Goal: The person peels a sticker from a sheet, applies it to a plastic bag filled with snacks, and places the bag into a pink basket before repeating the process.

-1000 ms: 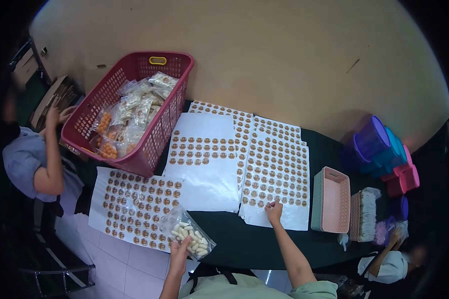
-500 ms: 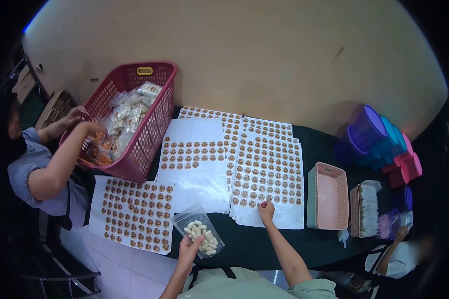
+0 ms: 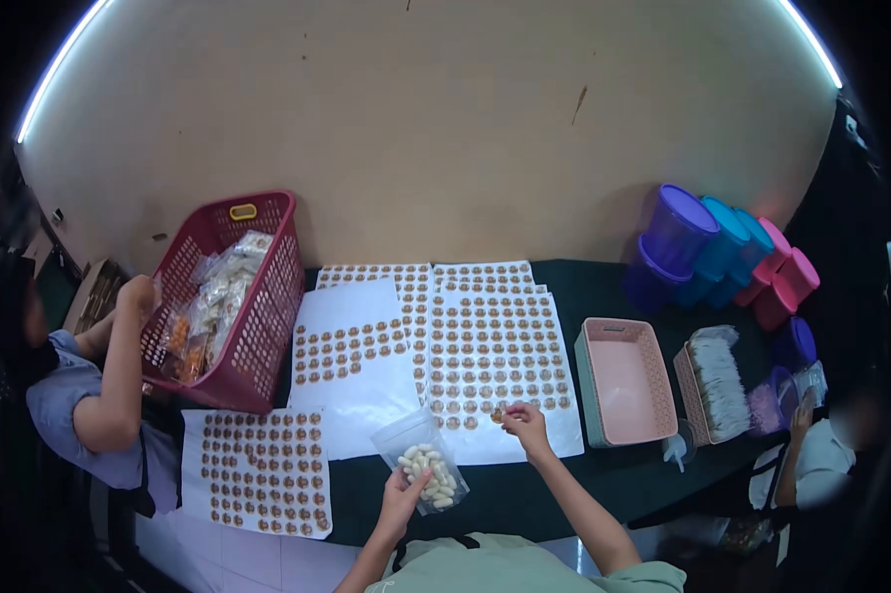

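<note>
A clear pouch of whitish oblong pieces [image 3: 432, 471] is gripped at its lower left by my left hand [image 3: 400, 502], with the thumb over its front. Over the bottom edge of the right sticker sheet [image 3: 465, 447], my right hand [image 3: 526, 429] pinches a small round brown sticker [image 3: 498, 415] between its fingertips. Rows of matching round stickers cover that sheet. Left of it lies a partly used sheet [image 3: 357, 400], its lower half bare white. Another sticker sheet [image 3: 258, 469] lies at the front left of the dark table.
A red basket [image 3: 285, 287] of filled packets stands at the left, where a co-worker [image 3: 95, 395] reaches in. On the right are a pink basket [image 3: 628, 381], a narrow basket of pouches [image 3: 719, 385] and coloured tubs [image 3: 685, 222]. Another person [image 3: 821, 460] is at the far right.
The view has shifted. My right hand has a sticker visible at its fingertips, lifted at the sheet's lower edge. The co-worker's hands have moved up to the basket's rim.
</note>
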Available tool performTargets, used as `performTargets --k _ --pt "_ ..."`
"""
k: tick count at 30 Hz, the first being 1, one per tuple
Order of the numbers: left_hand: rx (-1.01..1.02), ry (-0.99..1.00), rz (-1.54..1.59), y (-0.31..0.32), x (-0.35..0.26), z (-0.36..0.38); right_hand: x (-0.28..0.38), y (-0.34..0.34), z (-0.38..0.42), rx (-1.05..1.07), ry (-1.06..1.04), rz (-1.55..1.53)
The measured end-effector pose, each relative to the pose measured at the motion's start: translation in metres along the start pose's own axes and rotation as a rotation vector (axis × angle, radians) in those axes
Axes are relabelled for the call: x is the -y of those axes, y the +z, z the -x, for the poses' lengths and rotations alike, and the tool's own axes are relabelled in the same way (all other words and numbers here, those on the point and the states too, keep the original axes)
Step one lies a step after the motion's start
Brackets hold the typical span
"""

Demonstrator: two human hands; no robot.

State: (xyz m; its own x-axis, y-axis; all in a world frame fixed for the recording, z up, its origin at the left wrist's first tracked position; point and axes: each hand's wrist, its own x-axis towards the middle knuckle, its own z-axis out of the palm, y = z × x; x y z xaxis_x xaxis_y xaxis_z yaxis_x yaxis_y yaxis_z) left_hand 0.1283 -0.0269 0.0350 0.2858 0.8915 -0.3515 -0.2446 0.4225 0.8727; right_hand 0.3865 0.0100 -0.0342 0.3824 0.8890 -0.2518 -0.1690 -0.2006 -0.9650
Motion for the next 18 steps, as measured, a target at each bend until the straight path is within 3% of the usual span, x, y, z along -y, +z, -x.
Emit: performTargets --k 6,8,10,12,14,16,18 --pt "-0.005 0.112 -0.017 0.015 -0.003 -0.012 0.086 0.017 0.067 0.324 0.014 -0.185" --pt "-0.021 0.150 -0.437 0.007 0.012 -0.023 0.093 0.025 0.080 0.440 0.012 -0.182" --pt "-0.066 0.208 -0.417 0.021 -0.003 -0.014 0.091 0.035 0.090 0.437 0.030 -0.133" --pt "-0.109 0.052 -0.614 0.026 -0.013 -0.006 0.083 0.040 0.093 0.464 0.039 -0.125" --pt "-0.126 0.047 -0.655 0.024 -0.002 -0.007 0.075 0.043 0.096 0.485 0.043 -0.117" --pt "-0.078 0.362 -0.447 0.024 0.009 -0.008 0.069 0.045 0.097 0.479 0.017 -0.052" --pt "-0.063 0.323 -0.455 0.024 0.009 -0.009 0.067 0.048 0.099 0.436 -0.036 0.011"
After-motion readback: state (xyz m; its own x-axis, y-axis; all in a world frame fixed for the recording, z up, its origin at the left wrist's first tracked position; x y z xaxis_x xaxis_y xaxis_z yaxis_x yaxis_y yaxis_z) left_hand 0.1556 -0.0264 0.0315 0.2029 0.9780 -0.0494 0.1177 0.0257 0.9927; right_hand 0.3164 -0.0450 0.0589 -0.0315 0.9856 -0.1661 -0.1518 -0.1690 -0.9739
